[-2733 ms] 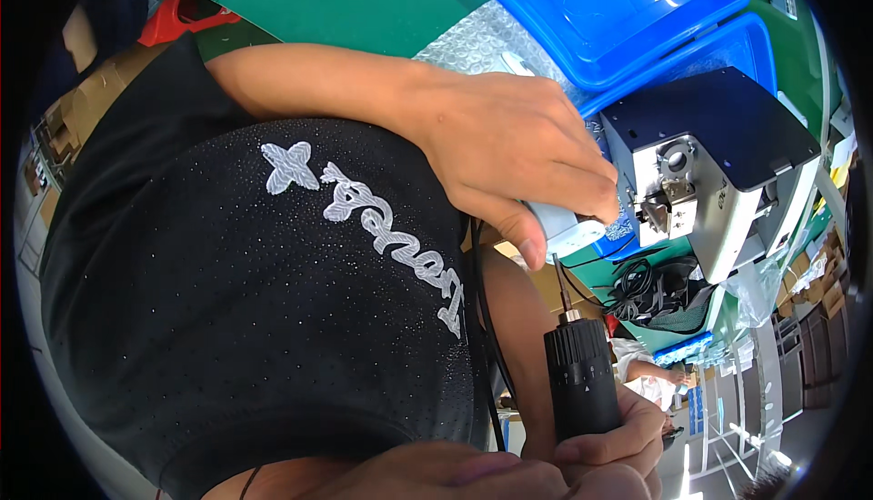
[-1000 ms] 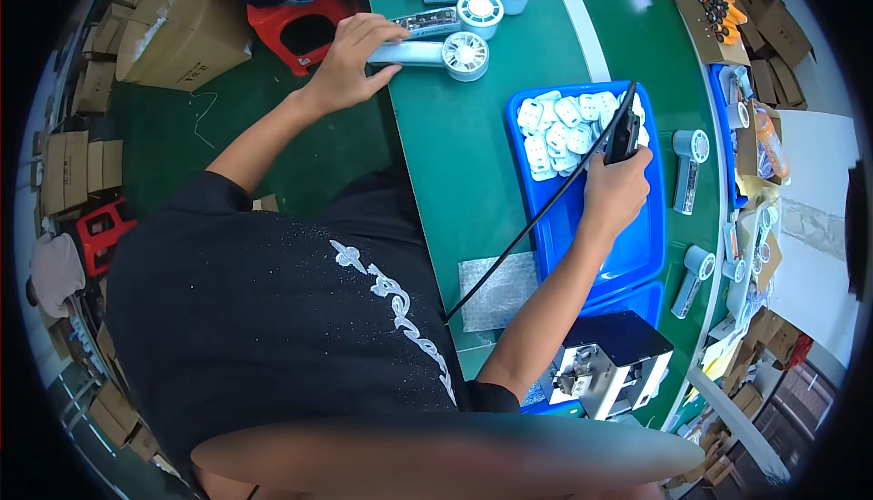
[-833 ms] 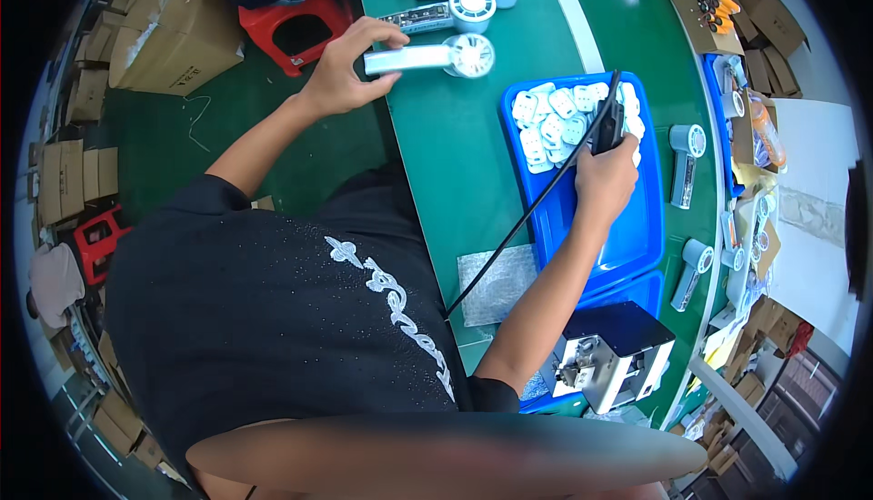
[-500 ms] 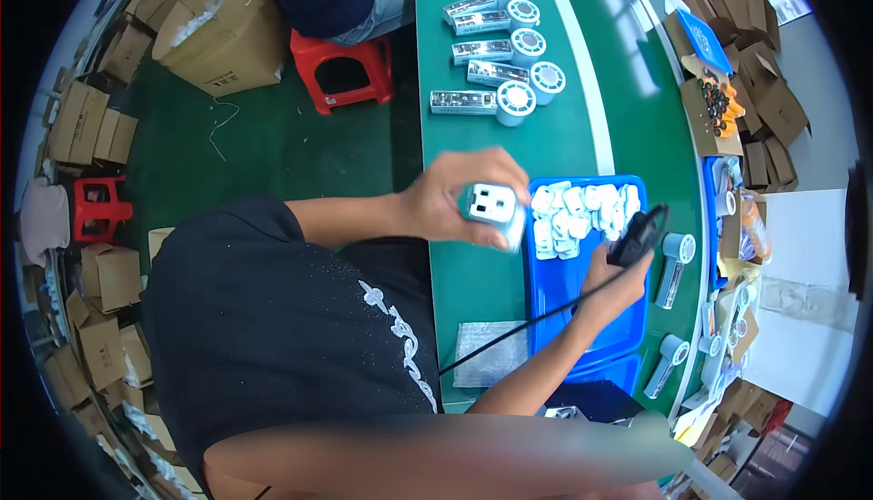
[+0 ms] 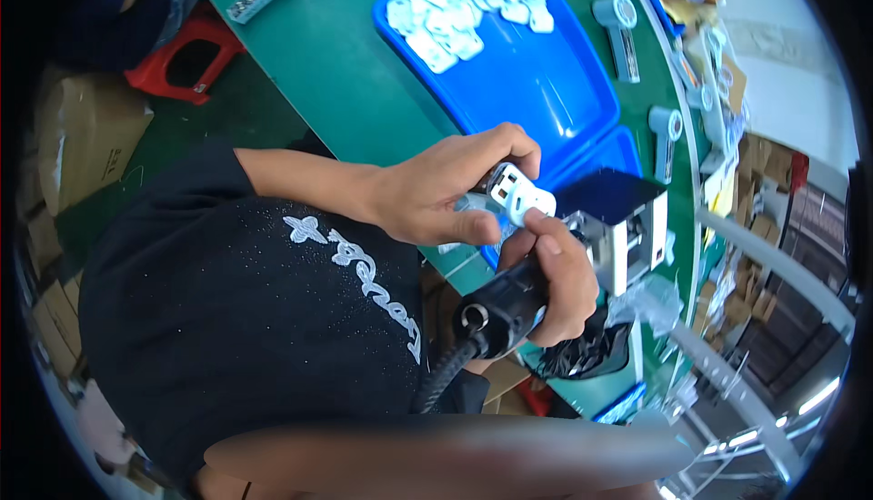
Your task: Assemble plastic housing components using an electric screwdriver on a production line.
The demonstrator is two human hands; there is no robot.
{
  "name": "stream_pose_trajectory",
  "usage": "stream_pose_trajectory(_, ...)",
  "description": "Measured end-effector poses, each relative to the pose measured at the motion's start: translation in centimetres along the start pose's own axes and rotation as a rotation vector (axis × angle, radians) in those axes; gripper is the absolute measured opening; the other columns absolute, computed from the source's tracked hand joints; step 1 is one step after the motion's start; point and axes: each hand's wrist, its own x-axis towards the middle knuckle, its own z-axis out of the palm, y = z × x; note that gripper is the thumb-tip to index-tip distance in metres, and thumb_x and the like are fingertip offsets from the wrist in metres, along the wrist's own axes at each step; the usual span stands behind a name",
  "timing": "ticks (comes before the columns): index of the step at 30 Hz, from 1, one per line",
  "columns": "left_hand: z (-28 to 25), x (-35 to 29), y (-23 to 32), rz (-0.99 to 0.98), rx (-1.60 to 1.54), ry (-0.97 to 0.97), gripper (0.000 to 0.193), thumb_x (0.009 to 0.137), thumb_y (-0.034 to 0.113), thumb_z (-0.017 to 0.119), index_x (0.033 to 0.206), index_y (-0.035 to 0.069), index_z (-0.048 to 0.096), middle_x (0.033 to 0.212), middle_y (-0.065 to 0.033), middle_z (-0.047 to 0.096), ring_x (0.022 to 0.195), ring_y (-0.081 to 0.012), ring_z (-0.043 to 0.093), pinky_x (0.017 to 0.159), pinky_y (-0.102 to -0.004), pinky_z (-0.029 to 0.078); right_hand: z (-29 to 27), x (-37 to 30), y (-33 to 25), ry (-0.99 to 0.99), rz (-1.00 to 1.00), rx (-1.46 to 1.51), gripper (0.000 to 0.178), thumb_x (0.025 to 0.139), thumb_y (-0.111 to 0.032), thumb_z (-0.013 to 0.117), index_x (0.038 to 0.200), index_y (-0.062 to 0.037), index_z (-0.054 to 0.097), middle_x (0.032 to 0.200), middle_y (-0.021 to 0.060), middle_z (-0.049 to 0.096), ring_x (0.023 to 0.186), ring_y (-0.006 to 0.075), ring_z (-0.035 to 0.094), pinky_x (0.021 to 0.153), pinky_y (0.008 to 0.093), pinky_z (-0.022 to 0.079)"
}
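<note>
My left hand (image 5: 423, 191) is closed around a pale handheld device, its white slotted end (image 5: 511, 187) turned up towards me; its body is mostly hidden by the palm. My right hand (image 5: 564, 286) wraps a black corded electric screwdriver (image 5: 500, 311), whose cable end points at my body. Between the right thumb and finger is a small white plastic part (image 5: 537, 204), touching or very close to the device's slotted end. Beyond my hands lies a blue tray (image 5: 555, 91) with many similar white parts (image 5: 446, 14) heaped at its far end.
A boxy white-and-black machine (image 5: 627, 236) stands right of my hands, beside a black plastic bag (image 5: 591, 355). Round-headed devices (image 5: 622, 36) lie along the right of the green table, others at far left. A red stool (image 5: 186, 59) and a seated person are at upper left.
My view has swung right and nearer. The right hand, with the screwdriver, has moved from over the tray to the device and now pinches a white part. The left hand still holds the device.
</note>
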Motion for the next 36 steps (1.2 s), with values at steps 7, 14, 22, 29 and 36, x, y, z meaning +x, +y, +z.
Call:
stream_pose_trajectory(7, 2.9, 1.1, -1.3, -0.100, 0.046, -0.240, 0.043, 0.099, 0.040, 0.054, 0.110, -0.001, 0.049, 0.093, -0.0145, 0.057, 0.073, -0.0265, 0.059, 0.065, -0.0352, 0.046, -3.5, -4.5, -3.8, 0.160, 0.757, 0.397, 0.065, 0.066, -0.020, 0.092, 0.115, -0.0041, 0.053, 0.094, 0.0208, 0.072, 0.067, 0.0201, 0.066, 0.058, 0.0281, 0.052)
stream_pose_trajectory(14, 4.3, 0.6, -4.4, 0.016, -0.080, -0.354, 0.040, 0.102, 0.029, 0.037, 0.087, -0.001, 0.058, 0.070, -0.0134, 0.058, 0.058, -0.0297, 0.058, 0.057, -0.0386, 0.047, -8.0, -3.2, -0.2, 0.727, 0.381, 0.388, 0.085, 0.085, -0.082, 0.043, 0.104, 0.0002, 0.046, 0.065, 0.0137, 0.055, 0.042, 0.0194, 0.050, 0.038, 0.0351, 0.045)
stream_pose_trajectory(22, 5.5, 0.5, -5.8, 0.024, -0.028, -0.364, 0.038, 0.101, 0.021, 0.038, 0.079, 0.000, 0.060, 0.066, -0.0152, 0.057, 0.058, -0.0343, 0.056, 0.056, -0.0406, 0.046, -8.2, -2.5, 6.3, 0.674, 0.772, 0.127, 0.087, 0.079, -0.088, 0.044, 0.098, -0.0040, 0.057, 0.063, 0.0076, 0.053, 0.045, 0.0166, 0.048, 0.043, 0.0318, 0.043)
stream_pose_trajectory(29, 5.8, 0.4, -6.6, 0.096, 0.010, -0.418, 0.038, 0.101, 0.022, 0.037, 0.076, 0.002, 0.057, 0.067, -0.0105, 0.058, 0.055, -0.0293, 0.056, 0.052, -0.0388, 0.046, -12.2, 0.7, -5.7, 0.301, 0.659, 0.703, 0.018, 0.097, -0.019, 0.046, 0.080, -0.0123, 0.046, 0.061, -0.0029, 0.044, 0.049, 0.0114, 0.046, 0.050, 0.0318, 0.043)
stream_pose_trajectory(36, 5.5, 0.6, -6.3, 0.109, 0.052, -0.412, 0.035, 0.100, 0.023, 0.041, 0.073, 0.005, 0.053, 0.063, -0.0082, 0.052, 0.053, -0.0277, 0.053, 0.049, -0.0376, 0.043, -13.0, 2.3, -7.1, 0.151, 0.865, 0.591, 0.016, 0.094, -0.013, 0.049, 0.079, -0.0157, 0.054, 0.070, -0.0041, 0.048, 0.057, 0.0120, 0.048, 0.056, 0.0328, 0.044)
